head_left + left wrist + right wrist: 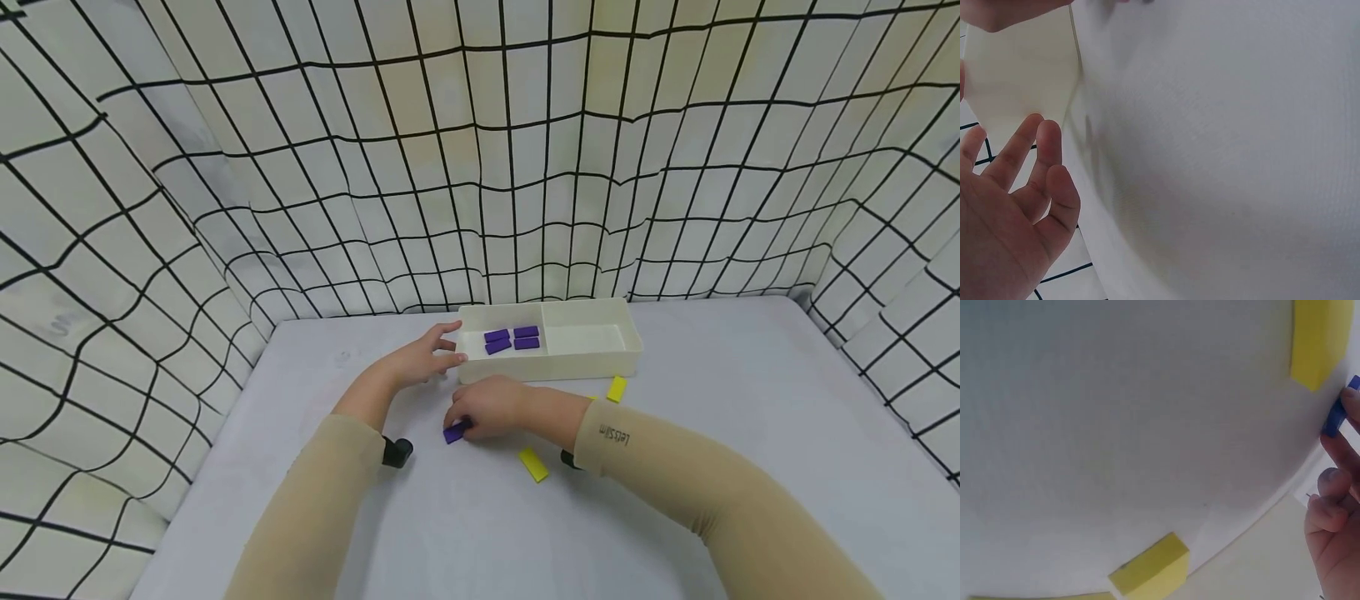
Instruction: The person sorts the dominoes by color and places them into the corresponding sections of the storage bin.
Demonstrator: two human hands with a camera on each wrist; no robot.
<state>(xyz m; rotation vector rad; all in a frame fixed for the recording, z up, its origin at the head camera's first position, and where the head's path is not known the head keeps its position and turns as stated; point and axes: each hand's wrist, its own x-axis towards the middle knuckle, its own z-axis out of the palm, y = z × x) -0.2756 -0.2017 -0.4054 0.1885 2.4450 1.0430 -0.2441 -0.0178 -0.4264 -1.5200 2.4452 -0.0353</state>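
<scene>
My right hand (491, 408) pinches a purple block (454, 432) between thumb and finger, low over the table in front of the box. The same block (1336, 415) looks blue in the right wrist view. At the left end of the white two-compartment box (555, 367), my left hand (422, 357) has its fingers spread, with fingertips right at the rim. In the left wrist view these fingers (1049, 147) are loosely bent beside the box wall. Several purple blocks (527, 342) lie in two columns in the left compartment. The right compartment holds nothing.
One yellow block (533, 465) lies on the table in front of the right hand, another yellow block (617, 389) near the box's front right corner. A third is mostly hidden by the right wrist. Black-grid netting (525, 167) encloses the table's back and sides.
</scene>
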